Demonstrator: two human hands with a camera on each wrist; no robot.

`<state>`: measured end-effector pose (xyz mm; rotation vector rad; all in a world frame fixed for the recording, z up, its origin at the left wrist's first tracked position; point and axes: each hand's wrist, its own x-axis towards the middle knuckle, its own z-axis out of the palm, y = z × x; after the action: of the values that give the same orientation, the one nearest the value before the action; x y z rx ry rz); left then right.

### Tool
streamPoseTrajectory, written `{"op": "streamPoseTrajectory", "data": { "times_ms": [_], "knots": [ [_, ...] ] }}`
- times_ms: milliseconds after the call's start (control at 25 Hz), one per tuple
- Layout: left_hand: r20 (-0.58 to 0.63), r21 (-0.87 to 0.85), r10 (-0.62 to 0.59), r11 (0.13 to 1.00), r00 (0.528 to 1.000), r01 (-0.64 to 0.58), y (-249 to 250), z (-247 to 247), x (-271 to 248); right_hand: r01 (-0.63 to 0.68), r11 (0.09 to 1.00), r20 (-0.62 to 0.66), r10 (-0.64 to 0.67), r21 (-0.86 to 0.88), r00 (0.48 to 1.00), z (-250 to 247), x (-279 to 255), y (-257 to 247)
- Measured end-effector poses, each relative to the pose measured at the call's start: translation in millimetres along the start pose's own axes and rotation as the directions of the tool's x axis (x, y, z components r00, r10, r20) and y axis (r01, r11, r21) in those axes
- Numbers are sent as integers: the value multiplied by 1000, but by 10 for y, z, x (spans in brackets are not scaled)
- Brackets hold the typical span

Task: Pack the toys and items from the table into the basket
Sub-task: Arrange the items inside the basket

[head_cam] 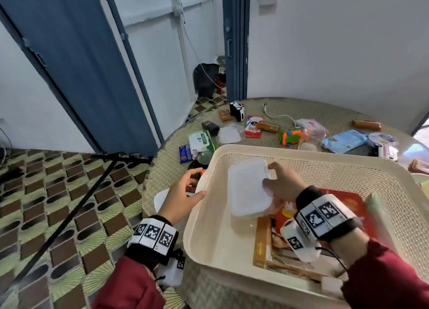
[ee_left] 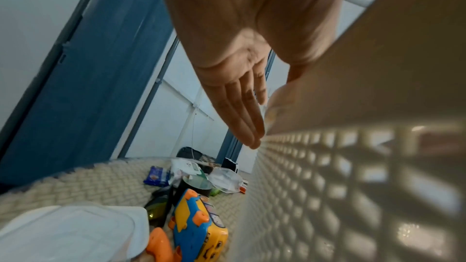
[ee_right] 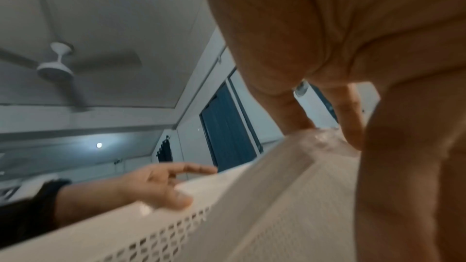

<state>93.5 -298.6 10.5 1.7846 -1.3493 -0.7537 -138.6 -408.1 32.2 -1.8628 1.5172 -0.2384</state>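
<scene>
The cream perforated plastic basket (head_cam: 232, 250) sits at the round woven table's (head_cam: 325, 109) near edge. Left hand (head_cam: 180, 192), fingers straight, rests against its left rim. Right hand (head_cam: 282, 184) grips a translucent white rectangular plastic container (head_cam: 246, 190) inside. Scattered toys lie beyond.

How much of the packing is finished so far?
Barely started. Done: a red printed pack and a brown-edged box already lie in the basket. In hand: the right hand lowers a white plastic container in, while the left hand steadies the rim. Left: the toy truck, wipes pack, blue pouch and many more remain on the table.
</scene>
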Motion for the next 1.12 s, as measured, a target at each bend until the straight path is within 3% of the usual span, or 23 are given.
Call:
{"op": "streamPoseTrajectory", "data": {
  "times_ms": [360, 560, 680, 840, 960, 1040, 1120],
  "knots": [
    [-15, -332, -30, 943, 999, 23, -180, 101, 96, -235, 959, 110, 253, -159, 961, 809, 359, 227],
    [10, -403, 11, 915, 1000, -6, -230, 107, 112, -295, 947, 100, 309, -130, 946, 1048, 381, 284],
    [24, -417, 32, 909, 999, -19, -250, 95, 115, -312, 947, 31, 315, -79, 949, 1127, 356, 267],
    [41, -453, 39, 891, 998, -16, -277, 94, 120, -306, 940, 47, 316, -150, 948, 1170, 326, 305],
    [59, -486, 44, 874, 997, -10, -299, 98, 126, -234, 921, 65, 266, -310, 962, 1242, 308, 337],
    [70, -506, 44, 862, 997, -3, -313, 103, 133, -79, 909, 98, 130, -409, 987, 1283, 303, 334],
    [76, -520, 49, 854, 996, -2, -315, 104, 135, 87, 871, 218, 23, -483, 976, 1331, 312, 329]
  ]
}}
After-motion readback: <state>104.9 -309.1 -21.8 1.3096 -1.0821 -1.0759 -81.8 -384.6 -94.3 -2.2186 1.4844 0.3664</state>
